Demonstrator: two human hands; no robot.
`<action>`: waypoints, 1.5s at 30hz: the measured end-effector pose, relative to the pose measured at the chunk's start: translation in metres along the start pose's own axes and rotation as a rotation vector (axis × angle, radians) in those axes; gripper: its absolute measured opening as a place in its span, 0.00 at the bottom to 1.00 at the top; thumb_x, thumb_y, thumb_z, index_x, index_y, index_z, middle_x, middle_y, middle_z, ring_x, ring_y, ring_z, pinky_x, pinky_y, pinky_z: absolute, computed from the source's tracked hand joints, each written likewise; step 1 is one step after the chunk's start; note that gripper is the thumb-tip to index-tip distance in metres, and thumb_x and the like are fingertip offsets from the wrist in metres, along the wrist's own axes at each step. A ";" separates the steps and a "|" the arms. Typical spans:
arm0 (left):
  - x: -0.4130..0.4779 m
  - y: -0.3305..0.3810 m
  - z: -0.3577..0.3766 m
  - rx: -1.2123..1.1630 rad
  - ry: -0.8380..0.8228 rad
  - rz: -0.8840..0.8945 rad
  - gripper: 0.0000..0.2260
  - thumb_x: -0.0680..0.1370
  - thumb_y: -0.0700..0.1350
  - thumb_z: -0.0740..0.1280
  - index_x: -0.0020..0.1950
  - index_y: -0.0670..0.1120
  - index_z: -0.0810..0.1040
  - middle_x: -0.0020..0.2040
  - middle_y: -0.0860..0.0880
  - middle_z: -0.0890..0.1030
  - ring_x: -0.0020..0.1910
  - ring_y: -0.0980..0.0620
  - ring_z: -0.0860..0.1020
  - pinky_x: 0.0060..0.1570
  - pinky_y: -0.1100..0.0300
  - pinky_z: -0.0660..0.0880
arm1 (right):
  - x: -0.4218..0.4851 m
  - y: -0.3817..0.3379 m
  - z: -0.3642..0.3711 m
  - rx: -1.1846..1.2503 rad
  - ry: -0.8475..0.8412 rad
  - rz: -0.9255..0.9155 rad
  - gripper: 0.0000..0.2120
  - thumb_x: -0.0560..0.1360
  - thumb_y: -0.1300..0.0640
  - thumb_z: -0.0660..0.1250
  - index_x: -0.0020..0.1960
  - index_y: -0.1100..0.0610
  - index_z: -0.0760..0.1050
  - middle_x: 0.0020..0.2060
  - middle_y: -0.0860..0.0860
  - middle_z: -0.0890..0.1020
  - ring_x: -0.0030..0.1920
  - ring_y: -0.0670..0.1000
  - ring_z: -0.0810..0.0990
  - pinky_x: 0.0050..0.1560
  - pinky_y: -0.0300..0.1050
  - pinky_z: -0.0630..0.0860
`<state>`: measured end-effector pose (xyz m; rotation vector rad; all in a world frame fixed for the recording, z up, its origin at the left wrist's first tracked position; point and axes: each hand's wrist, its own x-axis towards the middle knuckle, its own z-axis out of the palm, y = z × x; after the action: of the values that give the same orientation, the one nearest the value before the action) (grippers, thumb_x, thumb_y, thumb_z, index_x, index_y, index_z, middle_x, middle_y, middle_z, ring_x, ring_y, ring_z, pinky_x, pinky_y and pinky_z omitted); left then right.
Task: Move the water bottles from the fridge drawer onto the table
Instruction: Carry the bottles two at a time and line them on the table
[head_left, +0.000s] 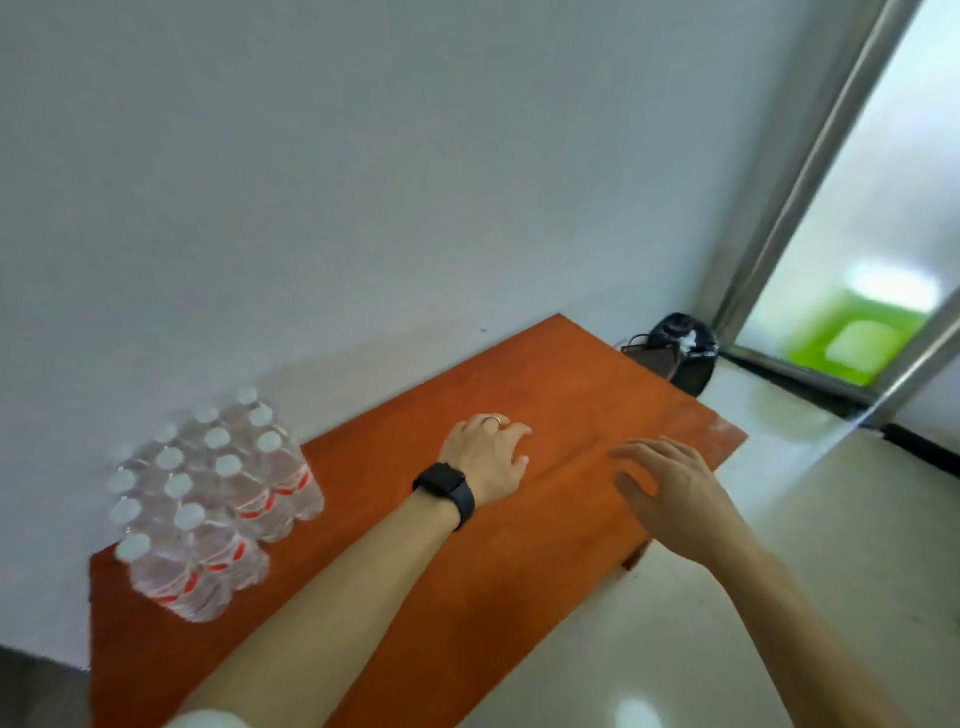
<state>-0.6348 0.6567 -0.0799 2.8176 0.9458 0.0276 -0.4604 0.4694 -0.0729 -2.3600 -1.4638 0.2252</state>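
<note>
Several clear water bottles (213, 499) with white caps and red labels stand packed together on the left part of the orange table (571, 395), against the white wall. My left hand (488, 457), with a black watch and a ring, hovers over the table's middle with loosely bent fingers and holds nothing. My right hand (670, 493) is spread flat above the table's right edge, also holding nothing. Both hands are to the right of the bottles and apart from them. No fridge drawer is in view.
A black bin (685, 353) with a bag stands on the floor behind the table's far right corner. A metal-framed frosted glass door (857, 234) is at the right. Pale tiled floor (779, 545) runs along the table's right side.
</note>
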 end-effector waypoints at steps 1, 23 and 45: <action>0.016 0.039 0.000 -0.011 -0.001 0.059 0.21 0.82 0.56 0.59 0.75 0.56 0.69 0.75 0.47 0.70 0.75 0.46 0.65 0.72 0.48 0.65 | -0.015 0.028 -0.019 0.003 0.047 0.047 0.16 0.82 0.44 0.61 0.69 0.42 0.74 0.70 0.44 0.75 0.74 0.54 0.64 0.74 0.51 0.62; 0.133 0.725 0.060 -0.197 -0.035 1.001 0.23 0.80 0.56 0.62 0.75 0.59 0.67 0.73 0.50 0.71 0.72 0.48 0.68 0.68 0.50 0.68 | -0.343 0.460 -0.257 -0.084 0.521 0.872 0.21 0.81 0.43 0.63 0.72 0.45 0.72 0.69 0.42 0.74 0.74 0.51 0.64 0.75 0.49 0.61; 0.305 1.124 0.197 -0.202 -0.379 1.094 0.22 0.82 0.55 0.62 0.76 0.58 0.66 0.74 0.50 0.70 0.72 0.48 0.69 0.67 0.50 0.72 | -0.388 0.871 -0.346 0.130 0.522 1.118 0.23 0.79 0.39 0.61 0.73 0.43 0.69 0.70 0.41 0.72 0.72 0.46 0.65 0.70 0.45 0.65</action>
<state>0.2944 -0.0726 -0.0989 2.6200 -0.6657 -0.2423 0.1996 -0.2997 -0.1005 -2.5687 0.1715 -0.0404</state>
